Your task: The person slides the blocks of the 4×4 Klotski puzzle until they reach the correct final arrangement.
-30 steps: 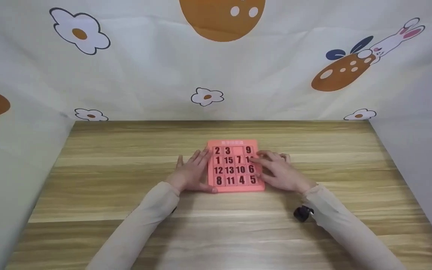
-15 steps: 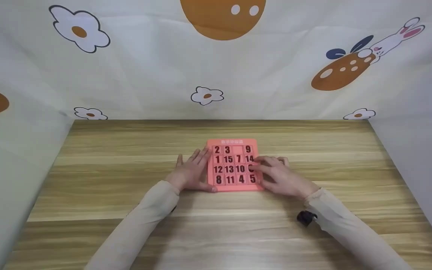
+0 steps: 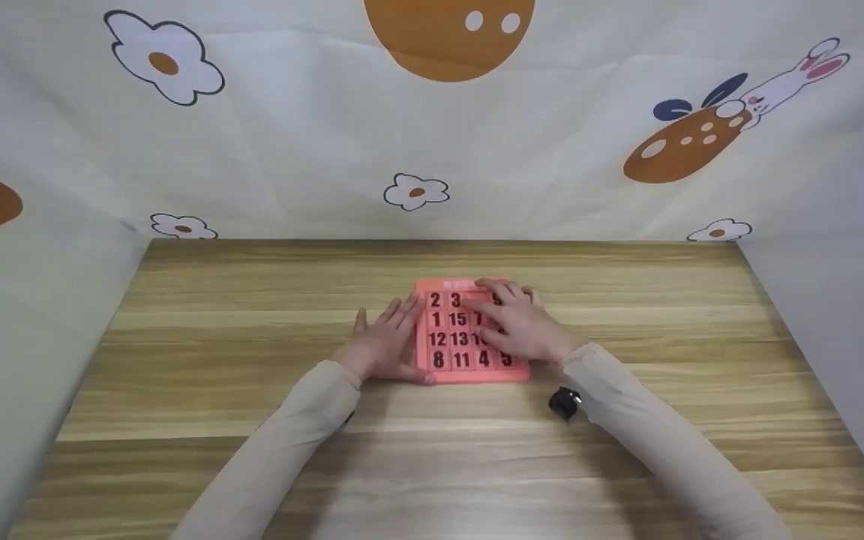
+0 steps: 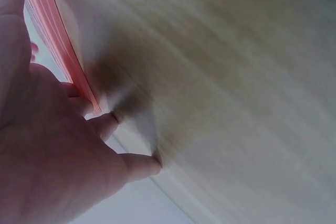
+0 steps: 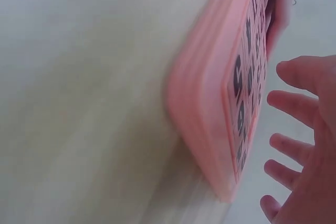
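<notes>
- Location: we find the pink number puzzle [image 3: 460, 349] lying flat on the wood-grain table [image 3: 252, 300], at 12 o'clock from the person, between both hands.
- Left hand [image 3: 381, 349]: set against the puzzle's 9 o'clock edge, fingers straight and spread, thumb at the 7 o'clock corner. We note contact but no curled grip.
- Right hand [image 3: 520, 326]: reaches over from 4 o'clock, fingers apart and slightly bent, enclosing nothing. We cannot tell whether any fingertip touches a tile.
- Vacant slot: near the puzzle's 12 o'clock. From it, tile 3 [image 3: 455, 300] lies at 9 o'clock, the part-covered tile 9 [image 3: 497, 299] at 3 o'clock.
- Step in hand: we judge it to be the shifting of a tile beside that slot, the left hand bracing.
- Next move: in our judgement it calls for light fingertip pressure on one bordering tile and a straight slide.
</notes>
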A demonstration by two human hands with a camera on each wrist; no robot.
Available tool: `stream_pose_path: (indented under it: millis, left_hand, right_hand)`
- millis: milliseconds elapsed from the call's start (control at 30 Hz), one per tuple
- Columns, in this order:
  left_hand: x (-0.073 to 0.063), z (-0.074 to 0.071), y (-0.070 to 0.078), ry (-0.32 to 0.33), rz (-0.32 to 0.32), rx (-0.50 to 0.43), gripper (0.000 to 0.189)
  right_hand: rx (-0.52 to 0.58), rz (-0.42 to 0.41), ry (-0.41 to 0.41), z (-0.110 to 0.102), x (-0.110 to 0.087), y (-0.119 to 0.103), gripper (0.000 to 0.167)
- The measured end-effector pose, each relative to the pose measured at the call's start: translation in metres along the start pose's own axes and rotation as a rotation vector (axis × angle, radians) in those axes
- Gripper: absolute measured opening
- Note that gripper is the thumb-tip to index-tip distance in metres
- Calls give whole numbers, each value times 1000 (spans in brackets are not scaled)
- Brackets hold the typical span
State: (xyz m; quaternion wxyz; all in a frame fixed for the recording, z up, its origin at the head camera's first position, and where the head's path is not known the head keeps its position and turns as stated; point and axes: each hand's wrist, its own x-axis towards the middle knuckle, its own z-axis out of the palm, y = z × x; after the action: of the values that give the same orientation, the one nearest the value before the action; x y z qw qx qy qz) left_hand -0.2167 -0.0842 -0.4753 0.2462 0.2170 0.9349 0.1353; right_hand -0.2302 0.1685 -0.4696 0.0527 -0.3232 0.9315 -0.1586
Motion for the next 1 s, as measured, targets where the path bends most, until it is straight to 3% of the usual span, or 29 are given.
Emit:
stream_pose_path:
  millis: [867,1000]
  left_hand:
    - [1,1,-1,12,19,15,122]
    - [1,1,-1,14,17,23,122]
  right_hand:
    - [1,39,-59,6,12,9,48]
    - [-26,37,-14,3,8,13,45]
